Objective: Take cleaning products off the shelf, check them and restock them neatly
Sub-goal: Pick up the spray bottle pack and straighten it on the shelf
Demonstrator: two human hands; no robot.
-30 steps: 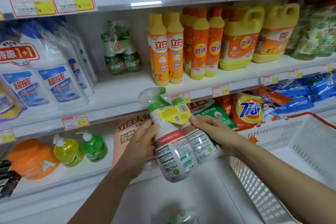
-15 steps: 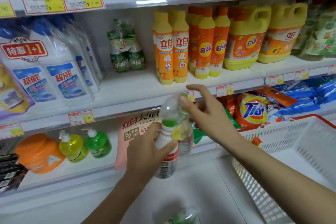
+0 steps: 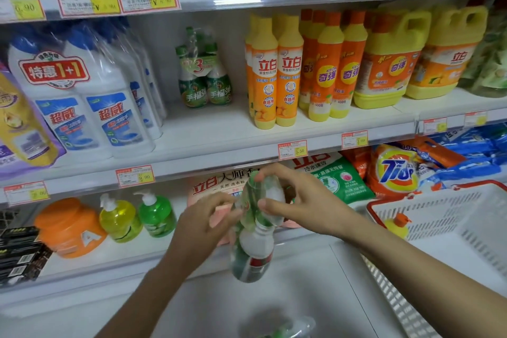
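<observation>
In front of the lower shelf I hold a plastic-wrapped twin pack of green-and-white spray bottles (image 3: 253, 250), seen edge-on with its caps up. My left hand (image 3: 204, 228) grips the pack's left side at mid-height. My right hand (image 3: 299, 200) pinches the wrapped caps at the top between thumb and fingers. A matching green twin pack (image 3: 204, 74) stands at the back of the middle shelf (image 3: 208, 143), with bare shelf in front of it.
White toilet-cleaner bottles (image 3: 90, 96) stand left of the gap, orange dish-soap bottles (image 3: 277, 71) and yellow jugs (image 3: 389, 57) right of it. A white basket (image 3: 444, 228) with a red rim sits at lower right. Another wrapped pack (image 3: 285, 328) lies at the bottom edge.
The pack has turned from label-facing to edge-on and upright. My right hand moved from its side up to the caps; my left hand stayed on its left side.
</observation>
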